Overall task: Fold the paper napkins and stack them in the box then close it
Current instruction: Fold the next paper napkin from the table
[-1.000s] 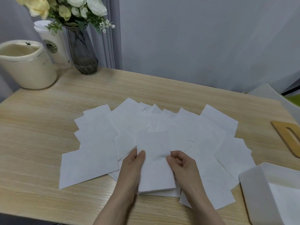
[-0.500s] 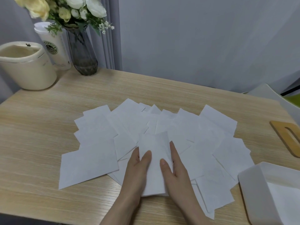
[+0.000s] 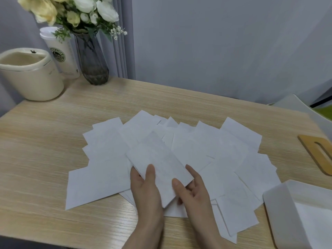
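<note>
- Cut off at the lower right corner: white box [image 3: 280, 209], smooth plastic with rounded corners, only its near-left part in view; a pale sheet inside, hard to make out
- Cut off at the right edge: wooden lid [image 3: 318, 151], flat, with an oval slot, lying on the desk [image 3: 45, 141] apart from the box
- Partly hidden under the folded napkin [image 3: 158, 164]: left hand [image 3: 145, 191], thumb on top, fingers beneath, gripping its near left edge
- Right hand [image 3: 194, 193] the same on the near right edge, thumb over the paper, fingertips showing past the edge
- Folded napkin a long white rectangle, faintly embossed, tilted with its far end pointing up and left, held just above the spread
- Loose napkins [image 3: 224, 159] fanned across the middle of the desk, thin white squares overlapping so that most edges are buried; count impossible to tell
- Desk of pale wood-grain laminate
- Far left: cream round bin [image 3: 32, 78]; behind it a paper cup [image 3: 62, 54] with a green logo, lettering too small to read; beside it a dark ribbed glass vase [image 3: 93, 60], its flowers [image 3: 71, 9] cut off at the top
- Grey wall and curtain behind
</note>
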A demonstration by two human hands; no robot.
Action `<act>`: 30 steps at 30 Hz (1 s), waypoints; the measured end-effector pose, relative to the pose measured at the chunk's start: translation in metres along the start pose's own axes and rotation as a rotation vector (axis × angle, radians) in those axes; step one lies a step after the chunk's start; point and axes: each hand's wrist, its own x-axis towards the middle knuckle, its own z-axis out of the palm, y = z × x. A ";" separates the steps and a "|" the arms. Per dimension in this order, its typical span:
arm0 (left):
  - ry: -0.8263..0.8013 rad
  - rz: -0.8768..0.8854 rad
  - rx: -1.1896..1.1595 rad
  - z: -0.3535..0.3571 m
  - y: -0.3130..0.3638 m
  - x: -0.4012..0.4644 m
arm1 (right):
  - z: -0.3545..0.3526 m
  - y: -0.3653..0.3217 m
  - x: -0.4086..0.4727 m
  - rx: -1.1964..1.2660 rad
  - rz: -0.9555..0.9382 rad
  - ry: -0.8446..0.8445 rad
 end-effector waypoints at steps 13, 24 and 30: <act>-0.225 -0.087 0.110 -0.025 0.017 0.026 | -0.046 -0.029 0.020 -0.127 -0.054 -0.015; -0.276 -0.001 0.172 -0.006 0.009 0.004 | -0.045 -0.021 0.010 -0.147 -0.100 0.060; -0.409 0.061 0.248 0.004 0.006 -0.005 | -0.063 -0.033 0.002 -0.131 -0.213 0.127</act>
